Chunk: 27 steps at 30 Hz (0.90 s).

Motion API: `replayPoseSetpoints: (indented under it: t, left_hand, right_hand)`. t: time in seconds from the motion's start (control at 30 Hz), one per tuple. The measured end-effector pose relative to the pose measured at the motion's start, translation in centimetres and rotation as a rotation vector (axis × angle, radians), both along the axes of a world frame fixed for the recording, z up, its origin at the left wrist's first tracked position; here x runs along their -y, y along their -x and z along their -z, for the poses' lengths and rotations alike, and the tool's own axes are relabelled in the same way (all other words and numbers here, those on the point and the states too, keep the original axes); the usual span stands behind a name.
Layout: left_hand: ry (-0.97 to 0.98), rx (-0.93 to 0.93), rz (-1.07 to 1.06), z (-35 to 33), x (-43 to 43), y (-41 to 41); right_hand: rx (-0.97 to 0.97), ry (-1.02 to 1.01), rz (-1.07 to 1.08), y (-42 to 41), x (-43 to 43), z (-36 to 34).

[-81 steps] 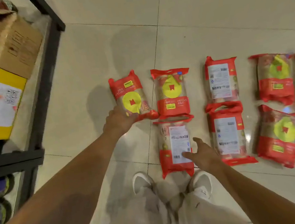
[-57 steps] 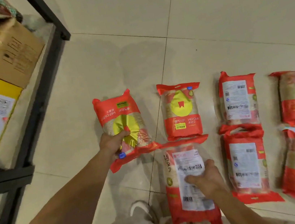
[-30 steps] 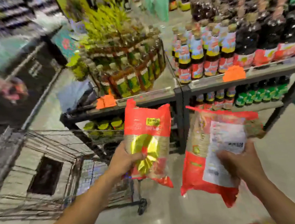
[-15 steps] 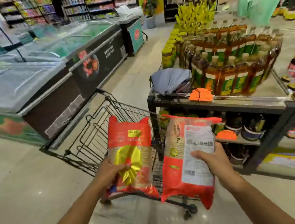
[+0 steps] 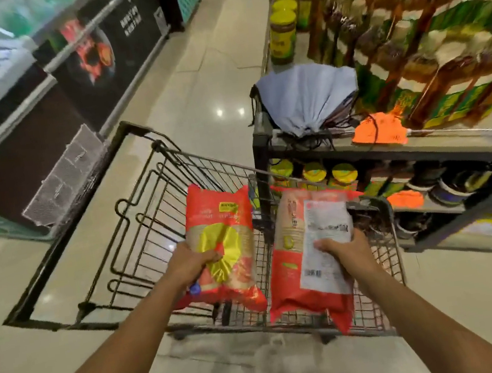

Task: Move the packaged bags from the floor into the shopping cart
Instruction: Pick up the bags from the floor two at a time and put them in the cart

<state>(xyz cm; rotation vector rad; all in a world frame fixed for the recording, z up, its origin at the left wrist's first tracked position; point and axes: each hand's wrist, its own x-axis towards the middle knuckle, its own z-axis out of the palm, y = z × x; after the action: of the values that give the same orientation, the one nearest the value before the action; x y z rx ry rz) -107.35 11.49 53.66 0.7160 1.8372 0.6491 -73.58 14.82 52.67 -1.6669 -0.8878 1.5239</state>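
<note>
My left hand (image 5: 190,262) grips a red packaged bag with a yellow round emblem (image 5: 221,221), held upright over the wire shopping cart (image 5: 148,219). My right hand (image 5: 346,254) grips a second red packaged bag (image 5: 297,242), its white label side facing me. Both bags hang above the cart's basket, side by side and a little apart. The cart stands right in front of me, and its basket shows no goods inside. The other bags on the floor are out of view.
A dark shelf rack (image 5: 422,148) with bottles and jars stands close on the cart's right, with a grey cloth bag (image 5: 307,95) on its corner. Chest freezers (image 5: 36,98) line the left. A tiled aisle (image 5: 205,65) runs ahead between them.
I lifted both bags off the floor, turned from the floor towards the cart, and brought them over its basket. The view has tilted down and drawn closer to the cart.
</note>
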Motion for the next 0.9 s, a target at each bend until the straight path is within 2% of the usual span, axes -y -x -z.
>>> replayPoseSetpoints:
  t: [0.1,0.23,0.4,0.47,0.57,0.67,0.73,0.83,0.9]
  left_hand:
    - [0.072,-0.147,0.017,6.2,-4.4,0.1]
    - [0.182,-0.211,0.05,13.8,-8.6,-1.4]
    - [0.255,-0.177,0.081,22.7,-12.6,-2.2]
    - [0.297,-0.225,0.135,25.6,-14.1,-2.0]
    - [0.289,-0.202,0.127,29.6,-15.0,-1.6]
    - [0.259,-0.105,0.171,34.5,-14.4,-1.1]
    - [0.25,-0.06,0.222,36.6,-14.0,-0.7]
    - [0.322,-0.249,0.293,35.1,-14.5,-0.6]
    - [0.326,-0.329,0.373,32.9,-15.0,-0.6]
  right_hand:
    - [0.04,0.088,0.031,1.3,-3.1,6.1]
    - [0.143,0.247,-0.025,1.9,-5.9,15.4]
    - [0.23,0.332,0.003,2.9,-9.3,21.6]
    - [0.229,0.356,0.014,3.2,-10.7,24.2]
    - [0.188,0.391,0.013,4.0,-12.1,27.9]
    - [0.361,0.455,-0.083,4.2,-12.8,30.3]
    - [0.378,0.463,-0.101,4.1,-13.2,31.1]
    - [0.395,0.508,-0.151,4.0,-13.6,31.6]
    - [0.502,0.507,-0.238,4.3,-13.6,30.8]
